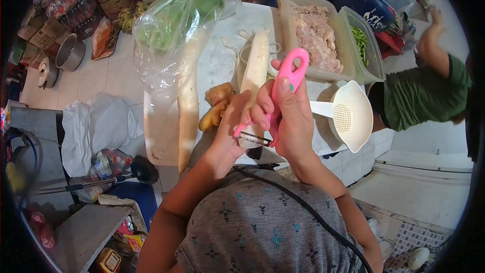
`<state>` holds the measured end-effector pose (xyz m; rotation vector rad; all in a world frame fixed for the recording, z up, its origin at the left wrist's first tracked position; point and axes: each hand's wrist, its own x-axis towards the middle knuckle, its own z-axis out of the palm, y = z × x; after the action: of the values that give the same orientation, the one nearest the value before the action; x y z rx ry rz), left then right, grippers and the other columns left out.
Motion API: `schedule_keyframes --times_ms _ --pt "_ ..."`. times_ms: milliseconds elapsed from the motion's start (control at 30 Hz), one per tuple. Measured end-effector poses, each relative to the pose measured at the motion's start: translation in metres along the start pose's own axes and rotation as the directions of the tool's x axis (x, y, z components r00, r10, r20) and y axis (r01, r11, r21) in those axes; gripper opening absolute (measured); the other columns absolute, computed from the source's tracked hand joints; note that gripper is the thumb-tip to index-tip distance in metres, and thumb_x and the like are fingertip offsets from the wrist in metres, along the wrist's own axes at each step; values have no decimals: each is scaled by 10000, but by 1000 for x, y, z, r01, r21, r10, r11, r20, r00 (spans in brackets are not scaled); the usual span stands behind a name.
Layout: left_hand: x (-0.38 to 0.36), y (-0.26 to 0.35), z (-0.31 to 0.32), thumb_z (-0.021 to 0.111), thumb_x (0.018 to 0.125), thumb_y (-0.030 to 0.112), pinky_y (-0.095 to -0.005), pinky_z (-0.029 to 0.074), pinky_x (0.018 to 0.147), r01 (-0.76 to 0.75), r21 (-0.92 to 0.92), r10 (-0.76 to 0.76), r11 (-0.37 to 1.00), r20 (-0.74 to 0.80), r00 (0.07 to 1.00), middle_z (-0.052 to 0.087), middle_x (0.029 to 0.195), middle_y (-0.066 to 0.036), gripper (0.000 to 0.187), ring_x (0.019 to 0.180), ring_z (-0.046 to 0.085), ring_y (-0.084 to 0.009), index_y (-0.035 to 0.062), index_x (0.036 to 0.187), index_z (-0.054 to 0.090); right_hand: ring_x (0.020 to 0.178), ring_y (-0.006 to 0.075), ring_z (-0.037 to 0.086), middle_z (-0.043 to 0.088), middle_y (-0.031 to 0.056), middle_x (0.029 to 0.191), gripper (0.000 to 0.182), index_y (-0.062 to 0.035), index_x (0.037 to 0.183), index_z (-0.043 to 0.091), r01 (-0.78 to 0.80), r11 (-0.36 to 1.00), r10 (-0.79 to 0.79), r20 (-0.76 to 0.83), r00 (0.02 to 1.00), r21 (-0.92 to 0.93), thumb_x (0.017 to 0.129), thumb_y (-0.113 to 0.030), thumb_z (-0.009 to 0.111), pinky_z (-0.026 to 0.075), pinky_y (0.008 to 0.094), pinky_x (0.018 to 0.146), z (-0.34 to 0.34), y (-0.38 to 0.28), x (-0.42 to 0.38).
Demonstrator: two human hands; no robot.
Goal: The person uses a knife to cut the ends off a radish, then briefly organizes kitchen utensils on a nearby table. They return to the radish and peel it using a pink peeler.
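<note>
Right hand (pixel 293 121) is clenched around a pink plastic peeler (pixel 285 83), blade set against the near end of a long white radish (pixel 255 73). Left hand (pixel 237 121) clasps that same near end from the left. Judged early in peeling: no shavings visible, and a second white radish (pixel 188 111) lies untouched left of the hands, partly under a clear plastic bag of greens (pixel 177 20). The blade contact is hidden by fingers. Beyond, a person in a green shirt (pixel 419 93) is cut off at right.
</note>
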<state>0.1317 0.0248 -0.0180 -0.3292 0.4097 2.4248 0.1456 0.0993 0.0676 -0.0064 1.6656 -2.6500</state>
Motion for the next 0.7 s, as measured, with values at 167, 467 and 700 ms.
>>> schedule_keyframes --times_ms 167,467,700 --pt "3 -3 -6 452 828 342 -253 450 532 25 -30 -25 999 5 1000 519 554 -37 308 541 529 -137 45 810 533 448 100 335 342 31 624 346 -80 1169 297 -17 1000 16 -40 999 -9 905 -301 328 393 283 501 -3 -1 1" --pt "0 -6 -12 369 862 300 -264 479 504 21 83 -6 996 -168 986 538 734 -11 252 607 555 -123 107 940 511 445 85 311 333 2 599 240 -87 1004 364 -97 988 118 -194 974 118 895 -300 368 373 259 473 -25 21 26" --pt "-8 3 -16 383 853 376 -266 466 434 82 132 -60 988 -166 984 551 738 -48 323 509 540 -152 101 978 498 445 73 319 341 -10 596 237 -88 965 369 -147 984 166 -195 967 104 882 -309 395 385 264 471 -37 34 56"
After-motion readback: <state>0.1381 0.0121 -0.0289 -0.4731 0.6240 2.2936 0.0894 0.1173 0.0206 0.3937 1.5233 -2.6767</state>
